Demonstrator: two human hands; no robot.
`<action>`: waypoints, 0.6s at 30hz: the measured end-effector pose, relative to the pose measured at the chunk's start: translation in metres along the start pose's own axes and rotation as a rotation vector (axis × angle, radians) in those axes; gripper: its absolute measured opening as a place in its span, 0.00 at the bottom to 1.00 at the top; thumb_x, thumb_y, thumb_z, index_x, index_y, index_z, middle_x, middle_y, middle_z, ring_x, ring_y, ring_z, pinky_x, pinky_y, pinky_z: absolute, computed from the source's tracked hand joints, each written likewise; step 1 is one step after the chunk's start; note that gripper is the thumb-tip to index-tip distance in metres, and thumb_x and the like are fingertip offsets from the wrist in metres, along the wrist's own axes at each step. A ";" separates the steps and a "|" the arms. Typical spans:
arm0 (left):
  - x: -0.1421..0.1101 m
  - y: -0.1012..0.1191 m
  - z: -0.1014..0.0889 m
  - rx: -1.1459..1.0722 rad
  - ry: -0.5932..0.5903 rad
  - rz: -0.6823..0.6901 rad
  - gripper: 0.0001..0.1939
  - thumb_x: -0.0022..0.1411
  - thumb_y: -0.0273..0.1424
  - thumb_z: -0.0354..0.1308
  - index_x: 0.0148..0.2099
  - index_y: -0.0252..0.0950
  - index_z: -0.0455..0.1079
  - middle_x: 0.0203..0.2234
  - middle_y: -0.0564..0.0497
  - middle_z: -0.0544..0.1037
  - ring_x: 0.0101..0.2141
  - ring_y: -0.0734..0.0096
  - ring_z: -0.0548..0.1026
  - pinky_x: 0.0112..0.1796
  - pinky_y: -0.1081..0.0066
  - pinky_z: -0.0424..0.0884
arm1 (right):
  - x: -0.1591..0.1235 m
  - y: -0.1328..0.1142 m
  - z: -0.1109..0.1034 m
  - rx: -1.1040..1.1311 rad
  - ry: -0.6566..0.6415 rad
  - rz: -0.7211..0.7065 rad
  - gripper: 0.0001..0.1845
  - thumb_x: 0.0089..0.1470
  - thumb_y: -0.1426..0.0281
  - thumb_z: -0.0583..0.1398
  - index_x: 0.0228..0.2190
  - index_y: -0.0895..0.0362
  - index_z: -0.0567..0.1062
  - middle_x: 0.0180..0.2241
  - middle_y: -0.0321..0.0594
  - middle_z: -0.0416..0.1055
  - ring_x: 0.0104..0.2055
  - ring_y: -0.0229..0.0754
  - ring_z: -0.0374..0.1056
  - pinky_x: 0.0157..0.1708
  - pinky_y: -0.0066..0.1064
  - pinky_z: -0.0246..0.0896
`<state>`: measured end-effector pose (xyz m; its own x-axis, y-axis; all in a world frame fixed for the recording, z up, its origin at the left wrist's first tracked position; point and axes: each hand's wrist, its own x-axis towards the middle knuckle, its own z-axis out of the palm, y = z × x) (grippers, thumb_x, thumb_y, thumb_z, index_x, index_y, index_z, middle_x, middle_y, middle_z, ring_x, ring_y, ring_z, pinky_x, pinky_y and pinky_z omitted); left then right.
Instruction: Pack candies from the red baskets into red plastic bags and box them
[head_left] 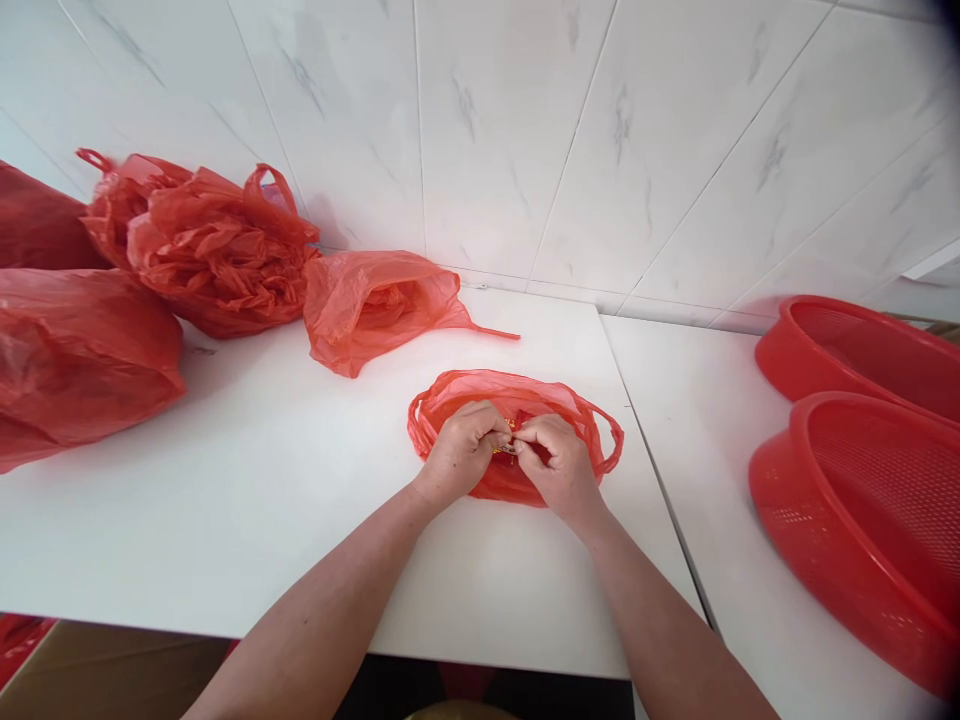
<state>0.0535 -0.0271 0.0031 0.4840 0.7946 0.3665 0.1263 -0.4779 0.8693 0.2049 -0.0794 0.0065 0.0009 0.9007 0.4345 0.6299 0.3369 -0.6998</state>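
A red plastic bag [517, 384] lies opened out on the white table, its two handles spread to the left and right. Over its mouth, my left hand [471, 440] and my right hand [555, 455] meet with fingertips pinched close together. Between them is a small item with gold and pale parts [508, 447]; both hands grip it, and the fingers cover most of it, so its kind is unclear. Something red lies just behind the fingers inside the bag.
Another red bag [337, 310] lies behind, near the tiled wall [510, 130]. Several fuller red bags [217, 250] crowd the left side of the table [262, 480]. Two red plastic baskets [795, 480] stand at the right, beyond a seam between tabletops.
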 end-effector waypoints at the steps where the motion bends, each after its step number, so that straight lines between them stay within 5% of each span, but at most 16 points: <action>1: 0.000 0.000 0.001 0.009 -0.003 0.003 0.09 0.57 0.22 0.51 0.27 0.36 0.66 0.25 0.52 0.70 0.30 0.71 0.68 0.34 0.70 0.66 | 0.000 0.000 0.001 -0.020 0.011 -0.015 0.08 0.51 0.75 0.55 0.23 0.54 0.69 0.24 0.37 0.67 0.32 0.41 0.63 0.38 0.38 0.61; 7: -0.001 0.002 0.004 -0.077 0.025 -0.088 0.07 0.59 0.26 0.52 0.28 0.36 0.68 0.26 0.52 0.72 0.30 0.72 0.69 0.33 0.72 0.67 | 0.000 -0.002 0.002 -0.031 0.098 -0.009 0.09 0.49 0.77 0.54 0.21 0.54 0.65 0.23 0.35 0.65 0.29 0.40 0.62 0.35 0.35 0.61; 13: 0.001 0.001 -0.002 -0.163 0.011 -0.225 0.13 0.62 0.37 0.52 0.42 0.36 0.72 0.34 0.49 0.76 0.34 0.69 0.73 0.35 0.71 0.69 | -0.001 0.001 -0.005 0.028 0.132 0.099 0.07 0.52 0.74 0.54 0.23 0.54 0.68 0.25 0.35 0.68 0.30 0.38 0.63 0.34 0.32 0.60; 18: 0.001 -0.002 -0.002 -0.137 -0.037 -0.193 0.09 0.61 0.34 0.53 0.34 0.35 0.71 0.30 0.51 0.75 0.32 0.71 0.71 0.35 0.73 0.67 | -0.002 0.003 -0.003 0.004 0.118 0.120 0.08 0.50 0.75 0.54 0.21 0.55 0.65 0.23 0.34 0.64 0.27 0.37 0.60 0.29 0.31 0.58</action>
<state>0.0522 -0.0248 0.0019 0.4942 0.8509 0.1784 0.1026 -0.2609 0.9599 0.2092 -0.0809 0.0059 0.1672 0.8962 0.4110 0.6165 0.2303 -0.7530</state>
